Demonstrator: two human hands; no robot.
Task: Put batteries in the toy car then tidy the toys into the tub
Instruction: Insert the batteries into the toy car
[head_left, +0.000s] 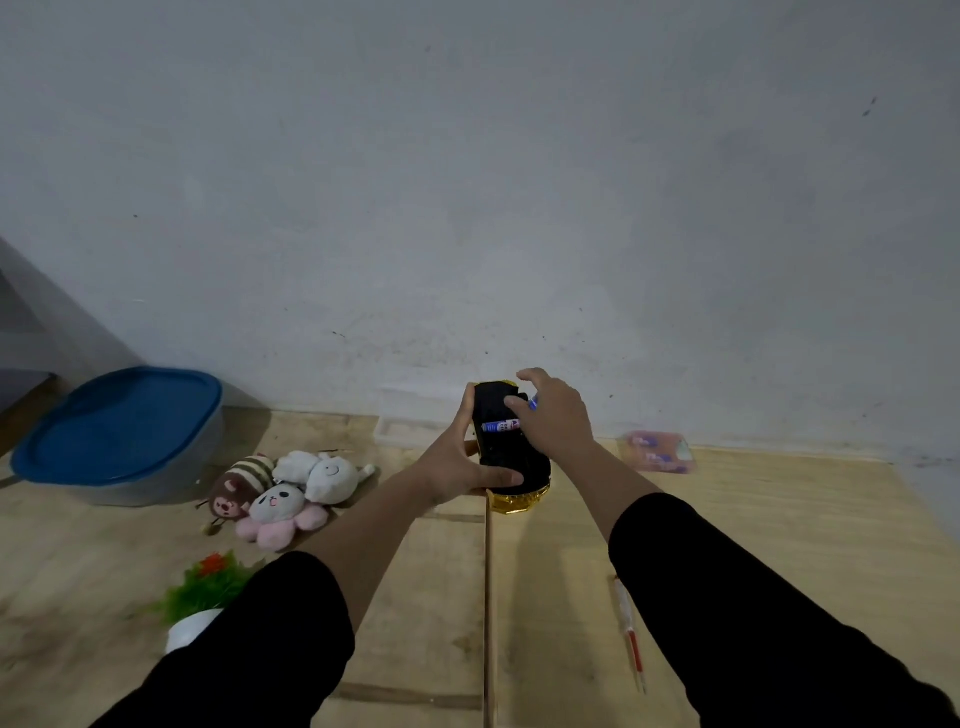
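Toy car (511, 457), rigid, light and upturned above the wooden floor (753, 519), is gripped along its sides by the left hand (457, 470), while 1 small, slippery battery (501, 426) is pinched into its compartment by the right hand (553, 415)

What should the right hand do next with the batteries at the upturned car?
Probably press the battery lying across the black underside of the toy car down until it seats. The left hand grips the car underside-up, and the right hand rests over that battery while holding what looks like a second one, so seating the first seems next.
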